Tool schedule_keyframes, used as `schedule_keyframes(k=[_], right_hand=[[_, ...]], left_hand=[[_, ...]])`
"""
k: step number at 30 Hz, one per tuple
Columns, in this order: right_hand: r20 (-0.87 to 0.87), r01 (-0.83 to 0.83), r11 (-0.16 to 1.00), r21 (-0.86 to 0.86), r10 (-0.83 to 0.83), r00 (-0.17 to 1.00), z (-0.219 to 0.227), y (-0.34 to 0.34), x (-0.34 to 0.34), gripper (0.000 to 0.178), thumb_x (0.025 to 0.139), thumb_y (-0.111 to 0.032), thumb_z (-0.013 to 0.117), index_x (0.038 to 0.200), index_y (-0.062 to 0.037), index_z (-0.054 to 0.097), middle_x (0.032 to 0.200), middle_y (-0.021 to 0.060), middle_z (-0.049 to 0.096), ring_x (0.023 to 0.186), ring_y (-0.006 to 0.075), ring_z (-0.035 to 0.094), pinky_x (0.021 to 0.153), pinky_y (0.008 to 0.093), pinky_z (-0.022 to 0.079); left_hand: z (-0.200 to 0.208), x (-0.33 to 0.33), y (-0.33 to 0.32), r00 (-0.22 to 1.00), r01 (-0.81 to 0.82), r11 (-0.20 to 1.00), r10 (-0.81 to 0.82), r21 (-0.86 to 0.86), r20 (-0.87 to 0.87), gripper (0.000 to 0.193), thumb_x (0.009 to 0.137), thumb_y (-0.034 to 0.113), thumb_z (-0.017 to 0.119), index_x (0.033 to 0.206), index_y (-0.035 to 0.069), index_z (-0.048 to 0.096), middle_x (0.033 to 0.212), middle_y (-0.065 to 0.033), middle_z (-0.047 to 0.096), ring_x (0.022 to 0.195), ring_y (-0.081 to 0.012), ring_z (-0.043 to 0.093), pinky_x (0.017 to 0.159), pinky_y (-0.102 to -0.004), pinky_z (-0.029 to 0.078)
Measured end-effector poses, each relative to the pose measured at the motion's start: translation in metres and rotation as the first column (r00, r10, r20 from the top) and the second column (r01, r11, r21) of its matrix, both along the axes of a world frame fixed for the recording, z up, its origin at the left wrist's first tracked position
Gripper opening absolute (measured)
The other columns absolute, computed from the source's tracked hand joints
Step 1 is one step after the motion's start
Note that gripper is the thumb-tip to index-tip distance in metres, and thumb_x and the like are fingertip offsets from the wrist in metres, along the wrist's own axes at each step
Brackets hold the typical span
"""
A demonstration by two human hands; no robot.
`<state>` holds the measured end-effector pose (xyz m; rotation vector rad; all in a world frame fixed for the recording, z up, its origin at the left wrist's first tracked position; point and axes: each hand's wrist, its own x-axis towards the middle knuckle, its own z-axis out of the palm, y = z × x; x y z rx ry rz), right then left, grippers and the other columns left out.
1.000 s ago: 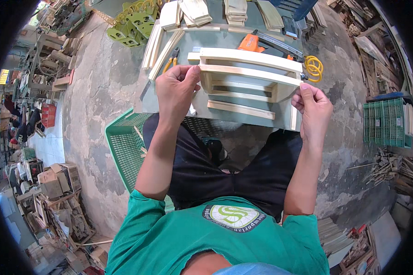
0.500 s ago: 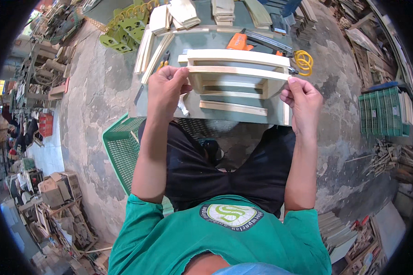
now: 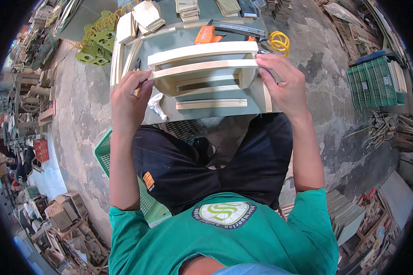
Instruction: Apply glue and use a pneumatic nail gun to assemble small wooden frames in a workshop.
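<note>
A pale wooden frame [image 3: 248,77], made of curved slats joined by side pieces, stands on the grey-green table [image 3: 165,103] before me. My left hand [image 3: 129,98] pinches the left end of its near upper slat [image 3: 202,68] between thumb and fingers. At the opposite end, my right hand [image 3: 283,81] grips the corner, with fingers laid over the top and the thumb below. Behind that slat runs a similar far slat [image 3: 204,51]. A loose wooden strip [image 3: 211,104] lies near the table's front edge, and a crumpled white scrap [image 3: 157,106] is beside my left hand.
An orange nail gun [image 3: 205,35] lies beyond the frame, with a coiled yellow hose [image 3: 279,42] to its right. Stacked wooden pieces [image 3: 147,17] line the far side. Yellow-handled pliers [image 3: 136,68] are at left. A green crate [image 3: 104,151] stands below the table's left.
The view has shifted, so the table sits further left in it. My right hand has gone from a pinch to fingers over the frame's right corner; the left still pinches the slat's left end.
</note>
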<state>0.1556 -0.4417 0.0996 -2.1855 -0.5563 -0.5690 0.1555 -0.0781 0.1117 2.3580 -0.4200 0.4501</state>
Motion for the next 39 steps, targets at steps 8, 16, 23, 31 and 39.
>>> schedule_keyframes(k=[8,16,23,31,39], right_hand=[[-0.027,0.001,0.998,0.068,0.001,1.000,0.001,0.004,0.003,0.019,0.085,0.002,0.076,0.104,-0.0018,0.076,0.105,0.0112,0.077,0.096,0.0231,0.075,0.086,0.0319,0.058],[-0.010,0.003,1.000,0.030,-0.003,1.000,0.003,0.004,0.002,0.019,0.085,0.003,0.075,0.104,-0.0015,0.076,0.107,0.0116,0.077,0.098,0.0232,0.075,0.088,0.0323,0.057],[-0.002,0.013,0.999,0.034,-0.013,1.000,0.003,0.005,0.002,0.020,0.085,0.003,0.075,0.105,-0.0017,0.076,0.106,0.0113,0.077,0.098,0.0241,0.075,0.088,0.0333,0.057],[0.024,-0.001,0.998,0.068,-0.001,1.000,-0.002,0.005,0.004,0.020,0.085,0.003,0.074,0.104,-0.0016,0.075,0.106,0.0118,0.076,0.098,0.0248,0.074,0.088,0.0341,0.058],[0.017,-0.013,0.994,0.107,0.011,1.000,-0.008,0.003,0.005,0.019,0.085,0.002,0.073,0.103,-0.0029,0.075,0.108,0.0112,0.076,0.097,0.0270,0.074,0.086,0.0348,0.059]], left_hand=[[0.001,-0.001,0.004,0.997,-0.006,0.994,-0.003,0.107,0.082,0.022,0.085,-0.003,0.076,0.107,0.001,0.072,0.099,-0.0127,0.074,0.088,-0.0249,0.074,0.077,-0.0327,0.058],[0.003,-0.003,0.002,0.994,0.028,0.996,-0.037,0.089,0.101,0.025,0.083,-0.003,0.077,0.107,0.002,0.071,0.098,-0.0128,0.072,0.085,-0.0273,0.072,0.075,-0.0355,0.058],[0.007,-0.025,0.016,0.968,-0.231,0.946,0.199,-0.229,-0.154,0.016,0.097,0.007,0.058,0.084,0.000,0.065,0.072,-0.0090,0.067,0.067,-0.0205,0.068,0.063,-0.0322,0.053],[0.037,-0.013,-0.048,0.991,0.090,0.996,-0.089,-0.009,0.105,0.024,0.088,0.021,0.080,0.085,0.004,0.063,0.079,-0.0086,0.065,0.075,-0.0293,0.067,0.066,-0.0383,0.052],[0.036,0.034,-0.135,0.906,0.353,0.890,-0.402,0.288,0.132,0.029,0.080,0.013,0.081,0.102,0.005,0.065,0.123,-0.0120,0.065,0.112,-0.0350,0.064,0.096,-0.0454,0.051]])
